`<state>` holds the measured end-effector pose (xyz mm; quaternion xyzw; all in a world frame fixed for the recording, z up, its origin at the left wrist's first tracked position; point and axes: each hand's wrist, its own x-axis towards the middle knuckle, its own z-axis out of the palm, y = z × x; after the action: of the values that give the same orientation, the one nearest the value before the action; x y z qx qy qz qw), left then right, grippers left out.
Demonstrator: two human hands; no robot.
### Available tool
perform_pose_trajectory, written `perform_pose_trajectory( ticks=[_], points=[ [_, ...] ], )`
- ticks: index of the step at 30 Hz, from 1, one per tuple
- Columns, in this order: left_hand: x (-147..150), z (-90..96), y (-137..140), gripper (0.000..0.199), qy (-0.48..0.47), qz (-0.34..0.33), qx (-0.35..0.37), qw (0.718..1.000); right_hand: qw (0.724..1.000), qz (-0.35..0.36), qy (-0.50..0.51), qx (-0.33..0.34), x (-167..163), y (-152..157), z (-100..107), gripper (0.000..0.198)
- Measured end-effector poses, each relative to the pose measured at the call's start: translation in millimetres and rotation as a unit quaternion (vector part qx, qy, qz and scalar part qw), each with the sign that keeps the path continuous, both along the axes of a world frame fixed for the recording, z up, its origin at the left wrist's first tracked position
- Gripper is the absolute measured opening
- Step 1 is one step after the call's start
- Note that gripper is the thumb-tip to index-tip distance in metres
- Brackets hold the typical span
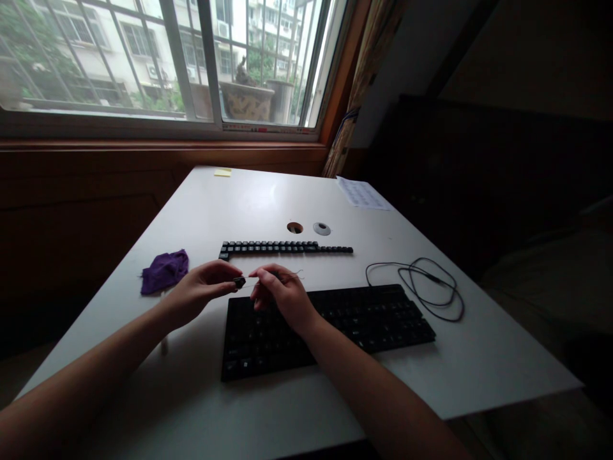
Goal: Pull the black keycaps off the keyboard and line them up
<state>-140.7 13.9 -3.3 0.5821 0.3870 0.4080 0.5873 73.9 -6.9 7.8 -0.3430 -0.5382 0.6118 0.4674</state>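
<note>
Pinched between the thumb and fingers of my left hand (204, 291) is a small black keycap (240, 282). My right hand (282, 294) is closed on a wire keycap puller (249, 278), whose thin wires run to the keycap; other wire ends stick out past the knuckles. Both hands are over the left end of a black keyboard (373, 316), and the right one hides part of its keys. Behind them, removed keycaps (278, 248) stand in tight rows on the white table.
A crumpled purple cloth (165, 271) lies left of my hands. The looped black cable (431, 281) is at the right. Farther back are a round table hole (295, 228), a grey ring cover (322, 229), printed paper (364, 193) and a yellow sticky note (223, 172).
</note>
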Motion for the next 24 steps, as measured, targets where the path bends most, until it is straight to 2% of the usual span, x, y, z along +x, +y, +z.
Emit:
perform_pose_trajectory(
  ticks=[5, 11, 20, 24],
  points=[
    [1.2, 1.6, -0.7, 0.025, -0.025, -0.013, -0.006, 1.0, 1.0, 0.02, 0.005, 0.011, 0.6, -0.2, 1.3, 0.028],
    [-1.2, -1.0, 0.6, 0.023, -0.002, -0.044, 0.004, 0.999, 0.998, 0.061, 0.002, 0.006, 2.3, -2.4, 2.6, 0.019],
    [-2.9, -2.7, 0.9, 0.023, 0.019, -0.072, 0.006, 0.997, 0.989, 0.108, 0.058, -0.079, 3.9, -0.2, 1.4, 0.019],
    [-2.5, -2.0, -0.2, 0.024, 0.018, -0.065, 0.006, 0.998, 0.984, 0.125, 0.069, -0.11, 4.8, 0.9, 2.7, 0.022]
  ],
)
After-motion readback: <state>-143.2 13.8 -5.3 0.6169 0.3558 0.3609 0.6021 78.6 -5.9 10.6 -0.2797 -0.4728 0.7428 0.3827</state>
